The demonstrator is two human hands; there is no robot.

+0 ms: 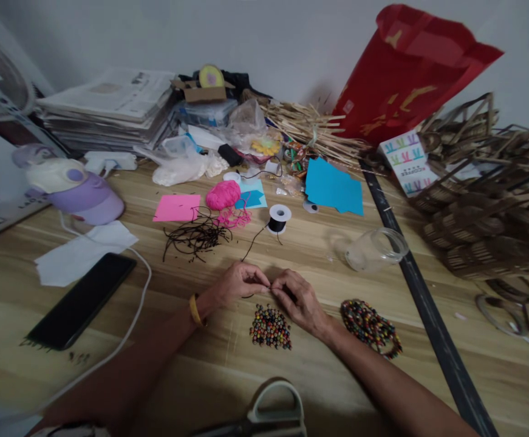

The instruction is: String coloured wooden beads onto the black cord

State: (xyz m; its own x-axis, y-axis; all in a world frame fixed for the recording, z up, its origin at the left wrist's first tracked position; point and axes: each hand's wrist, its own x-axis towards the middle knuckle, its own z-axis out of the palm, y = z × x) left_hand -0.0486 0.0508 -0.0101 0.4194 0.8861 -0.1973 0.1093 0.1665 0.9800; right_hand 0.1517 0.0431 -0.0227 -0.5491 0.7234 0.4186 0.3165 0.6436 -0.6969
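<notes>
Surface: wooden desk (496,376).
Left hand (239,282): pinches black cord (251,243), just behind bead pile (270,327).
Right hand (300,300): pinches same cord, fingertips touching the left's.

Left hand (239,282) and right hand (298,300) pinch black cord (252,240) (fingertips meeting) above loose beads (270,326).

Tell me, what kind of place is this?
Probably a home craft table. Coloured beads lie by both hands, a spool of black cord and pink yarn sit behind, beside coloured paper.
</notes>
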